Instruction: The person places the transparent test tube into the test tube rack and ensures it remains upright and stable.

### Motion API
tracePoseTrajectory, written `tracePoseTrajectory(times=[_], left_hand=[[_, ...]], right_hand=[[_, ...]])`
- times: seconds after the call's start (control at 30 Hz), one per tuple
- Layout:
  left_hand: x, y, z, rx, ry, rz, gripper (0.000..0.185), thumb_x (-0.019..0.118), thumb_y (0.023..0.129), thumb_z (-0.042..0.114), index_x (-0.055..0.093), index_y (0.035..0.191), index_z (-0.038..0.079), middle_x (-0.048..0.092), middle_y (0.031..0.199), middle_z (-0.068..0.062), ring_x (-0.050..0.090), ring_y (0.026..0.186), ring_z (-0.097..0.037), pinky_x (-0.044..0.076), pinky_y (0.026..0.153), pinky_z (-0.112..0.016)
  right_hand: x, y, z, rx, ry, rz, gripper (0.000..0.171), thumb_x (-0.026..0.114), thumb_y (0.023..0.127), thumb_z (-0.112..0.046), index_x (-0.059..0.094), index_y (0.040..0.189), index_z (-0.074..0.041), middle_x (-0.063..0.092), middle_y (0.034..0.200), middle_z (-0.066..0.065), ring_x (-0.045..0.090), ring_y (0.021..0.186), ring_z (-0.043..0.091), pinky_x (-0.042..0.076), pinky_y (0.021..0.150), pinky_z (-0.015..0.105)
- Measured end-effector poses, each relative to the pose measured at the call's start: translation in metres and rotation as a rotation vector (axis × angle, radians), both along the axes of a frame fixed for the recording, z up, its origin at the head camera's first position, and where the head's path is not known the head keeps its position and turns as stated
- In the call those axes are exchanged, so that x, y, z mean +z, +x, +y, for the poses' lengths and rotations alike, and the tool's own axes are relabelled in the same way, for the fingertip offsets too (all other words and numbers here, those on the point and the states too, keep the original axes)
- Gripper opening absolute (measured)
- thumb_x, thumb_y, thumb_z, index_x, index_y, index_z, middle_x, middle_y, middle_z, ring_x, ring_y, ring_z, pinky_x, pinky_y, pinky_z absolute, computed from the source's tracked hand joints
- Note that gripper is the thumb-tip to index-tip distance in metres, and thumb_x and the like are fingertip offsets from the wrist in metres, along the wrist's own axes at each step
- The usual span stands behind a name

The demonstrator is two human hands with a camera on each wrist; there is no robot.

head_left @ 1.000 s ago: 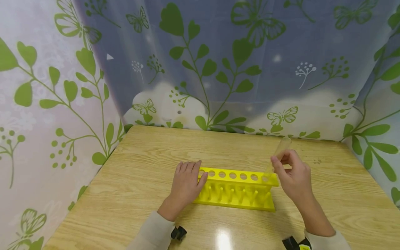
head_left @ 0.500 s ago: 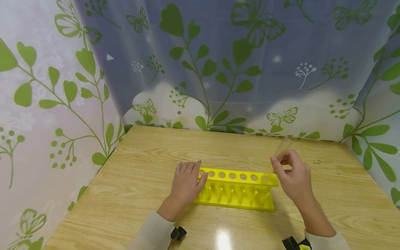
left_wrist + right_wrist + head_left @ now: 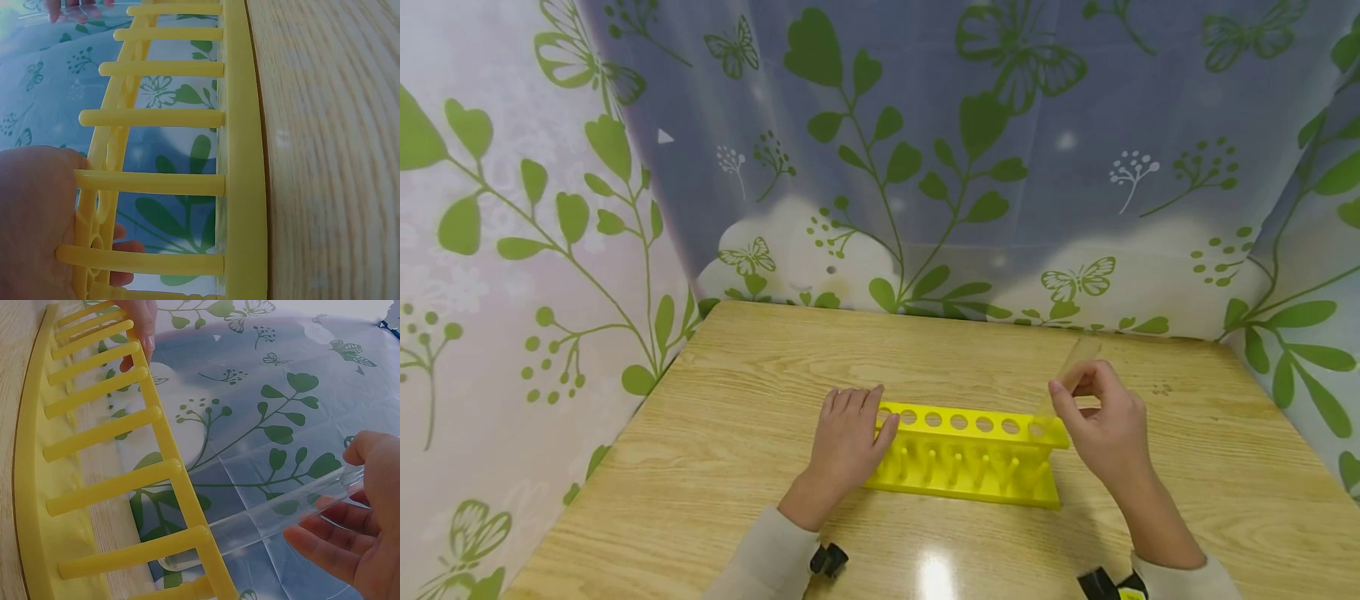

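A yellow test tube rack (image 3: 958, 460) stands on the wooden table, with a row of holes along its top bar and pegs on its base. My left hand (image 3: 847, 437) grips the rack's left end, thumb in front and fingers over the top bar; fingertips show behind the bar in the left wrist view. Between the thumb and fingers of my right hand (image 3: 1105, 421) is a clear glass test tube (image 3: 1078, 354), pinched near its upper part. The tube leans, and its rounded lower end reaches through the rightmost hole, as the right wrist view (image 3: 250, 531) shows.
The wooden table (image 3: 700, 467) extends around the rack on all sides. A leaf-and-butterfly patterned curtain (image 3: 910, 167) hangs behind the table's far edge and along both sides. Black wrist cameras sit on both sleeves.
The test tube's upper end has come down very slightly in the head view. Both hands and the rack stay nearly where they were.
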State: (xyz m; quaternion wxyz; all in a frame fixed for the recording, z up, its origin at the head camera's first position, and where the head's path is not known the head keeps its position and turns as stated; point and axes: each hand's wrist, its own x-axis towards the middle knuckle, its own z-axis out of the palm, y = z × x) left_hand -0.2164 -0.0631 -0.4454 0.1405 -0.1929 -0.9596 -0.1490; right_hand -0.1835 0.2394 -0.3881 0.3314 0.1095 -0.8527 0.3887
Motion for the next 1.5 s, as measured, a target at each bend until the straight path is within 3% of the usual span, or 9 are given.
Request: tracePoseTrajectory(times=[0.2,0.5,1.5], left_hand=[[0.0007,0.0008,-0.0004,-0.001,-0.001,0.013,0.052,0.044,0.102,0.040,0.051,0.139,0.003,0.058,0.129,-0.013,0.050,0.122,-0.032,0.028,0.111,-0.054],[0.0017,0.0015,0.0000,0.002,0.003,0.017,0.052,0.044,0.102,0.040,0.051,0.139,0.004,0.058,0.129,-0.012,0.050,0.122,-0.032,0.028,0.111,-0.054],[0.0018,0.0014,0.0001,0.011,-0.006,-0.009,0.054,0.042,0.103,0.042,0.050,0.140,0.005,0.057,0.130,-0.011,0.049,0.123,-0.031,0.026,0.112,-0.054]], right_hand=[[0.0015,0.0008,-0.0009,-0.006,0.007,-0.007,0.013,0.068,0.088,-0.005,0.056,0.092,-0.008,0.056,0.080,-0.008,0.057,0.079,-0.007,0.048,0.057,0.009],[0.0023,0.0009,-0.0020,0.006,0.015,0.002,0.014,0.069,0.086,-0.002,0.057,0.092,-0.006,0.059,0.081,-0.001,0.054,0.079,-0.012,0.048,0.057,0.008],[-0.0009,-0.0020,-0.0007,0.008,0.073,-0.035,0.017,0.070,0.084,-0.002,0.057,0.093,-0.007,0.057,0.079,-0.003,0.055,0.079,-0.008,0.048,0.059,0.007]])
